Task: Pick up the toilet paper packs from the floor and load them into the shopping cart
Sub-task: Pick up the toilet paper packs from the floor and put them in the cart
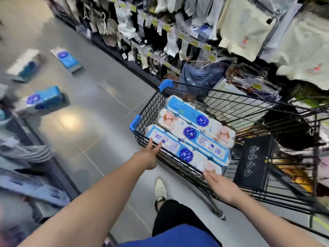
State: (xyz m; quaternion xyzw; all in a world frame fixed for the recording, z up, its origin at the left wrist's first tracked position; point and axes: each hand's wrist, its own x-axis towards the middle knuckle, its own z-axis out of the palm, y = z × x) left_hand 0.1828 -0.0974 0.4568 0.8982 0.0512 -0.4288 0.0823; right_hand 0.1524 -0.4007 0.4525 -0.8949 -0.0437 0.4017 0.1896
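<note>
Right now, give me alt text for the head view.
Both hands, left hand and right hand, are open at the near pack among three in the shopping cart. Three more packs lie on the floor, left.

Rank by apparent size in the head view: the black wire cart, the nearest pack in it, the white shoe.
1. Black wire shopping cart.
2. Nearest blue-and-white toilet paper pack in the cart.
3. White shoe; partly hidden by the leg, but clearly smallest.
</note>
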